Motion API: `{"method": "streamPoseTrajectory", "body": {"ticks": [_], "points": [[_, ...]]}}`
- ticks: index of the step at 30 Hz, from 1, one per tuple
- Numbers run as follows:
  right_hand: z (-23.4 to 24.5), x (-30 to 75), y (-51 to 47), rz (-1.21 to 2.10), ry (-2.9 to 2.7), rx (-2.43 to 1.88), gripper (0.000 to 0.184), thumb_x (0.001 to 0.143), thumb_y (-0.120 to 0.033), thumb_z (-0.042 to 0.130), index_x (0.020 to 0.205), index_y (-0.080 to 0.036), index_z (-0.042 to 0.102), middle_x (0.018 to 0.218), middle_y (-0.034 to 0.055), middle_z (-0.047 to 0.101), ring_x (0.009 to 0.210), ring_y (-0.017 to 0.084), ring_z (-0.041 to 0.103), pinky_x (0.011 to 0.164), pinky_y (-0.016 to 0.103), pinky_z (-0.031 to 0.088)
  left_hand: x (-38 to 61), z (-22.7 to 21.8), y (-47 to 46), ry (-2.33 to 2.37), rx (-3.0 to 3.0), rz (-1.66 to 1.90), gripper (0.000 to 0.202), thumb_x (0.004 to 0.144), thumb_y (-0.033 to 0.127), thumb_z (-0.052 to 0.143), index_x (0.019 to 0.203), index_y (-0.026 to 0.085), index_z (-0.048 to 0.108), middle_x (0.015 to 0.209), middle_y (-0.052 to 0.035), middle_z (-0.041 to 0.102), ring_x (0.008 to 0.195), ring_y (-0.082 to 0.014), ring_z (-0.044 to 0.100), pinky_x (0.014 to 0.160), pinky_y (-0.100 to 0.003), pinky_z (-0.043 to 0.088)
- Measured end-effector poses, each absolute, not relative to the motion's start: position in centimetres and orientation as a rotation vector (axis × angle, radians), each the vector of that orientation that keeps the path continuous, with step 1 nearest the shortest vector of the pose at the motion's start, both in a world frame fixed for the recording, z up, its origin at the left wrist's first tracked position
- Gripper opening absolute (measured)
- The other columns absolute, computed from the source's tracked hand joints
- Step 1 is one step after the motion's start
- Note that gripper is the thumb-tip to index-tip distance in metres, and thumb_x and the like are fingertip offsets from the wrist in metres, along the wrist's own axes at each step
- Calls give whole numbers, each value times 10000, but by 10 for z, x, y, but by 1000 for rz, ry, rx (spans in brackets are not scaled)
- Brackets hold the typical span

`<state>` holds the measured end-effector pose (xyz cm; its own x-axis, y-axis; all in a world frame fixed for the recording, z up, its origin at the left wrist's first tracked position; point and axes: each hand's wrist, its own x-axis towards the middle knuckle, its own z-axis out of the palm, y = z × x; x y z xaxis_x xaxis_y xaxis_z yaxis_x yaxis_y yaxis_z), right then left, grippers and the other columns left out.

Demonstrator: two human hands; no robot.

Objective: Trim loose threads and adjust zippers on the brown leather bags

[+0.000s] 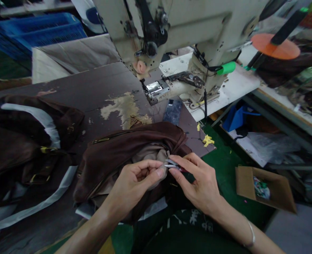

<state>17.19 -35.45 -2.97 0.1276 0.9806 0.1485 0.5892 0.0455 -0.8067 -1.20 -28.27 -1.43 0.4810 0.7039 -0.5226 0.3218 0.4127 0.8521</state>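
A brown leather bag [124, 148] with a beige lining lies on the dark worktable [92, 88] in front of me. My left hand [134, 181] pinches the beige lining at the bag's opening, fingers curled. My right hand [198, 180] grips small thread snips [171, 164], their blades pointing left at the lining edge next to my left fingertips. A thin bracelet circles my right wrist.
A cream industrial sewing machine [177, 42] stands just beyond the bag. A phone [173, 111] lies beside its base. More brown leather pieces [23, 141] pile up at the left. A cardboard box [264, 188] of scraps sits on the green floor at the right. Blue crates [39, 31] are far left.
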Motion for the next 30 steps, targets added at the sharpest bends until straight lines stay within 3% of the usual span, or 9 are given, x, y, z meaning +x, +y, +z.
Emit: {"method": "streamPoseTrajectory", "body": {"ticks": [11,15,21,26,30], "points": [[-32,167,-355,584,-1526,-1638,346,874,-286,617,1219,-295,646,896,59,622,762,184,571,699,331,471,-11,-14,-283,1094,1198,331,377,818,388,661,1115,156,663,907,-59,684,822,-158,604,737,-234,479],[-35,161,-353,698,-1368,-1569,322,877,-262,618,1196,-277,659,927,55,625,790,170,584,708,311,477,-10,-12,-282,1086,1155,357,360,807,375,673,1090,152,676,894,-63,686,813,-160,609,722,-232,486],[-40,153,-348,909,-1191,-1477,243,874,-301,635,1101,-239,695,772,15,601,688,141,559,623,272,454,-9,-13,-282,1052,1145,344,343,820,364,659,1096,160,674,876,-54,668,835,-170,601,743,-247,483],[-36,151,-348,745,-1337,-1496,267,874,-248,621,1138,-242,657,911,50,659,801,180,606,727,313,484,-9,-14,-282,1007,1247,308,268,854,332,605,1043,161,688,845,-43,640,832,-173,583,743,-246,466],[-31,154,-348,688,-1454,-1524,227,879,-232,609,1100,-241,661,956,56,685,852,192,632,764,321,487,-9,-14,-282,1026,1333,279,193,840,283,593,930,140,686,751,-23,593,712,-139,523,638,-213,416]]}}
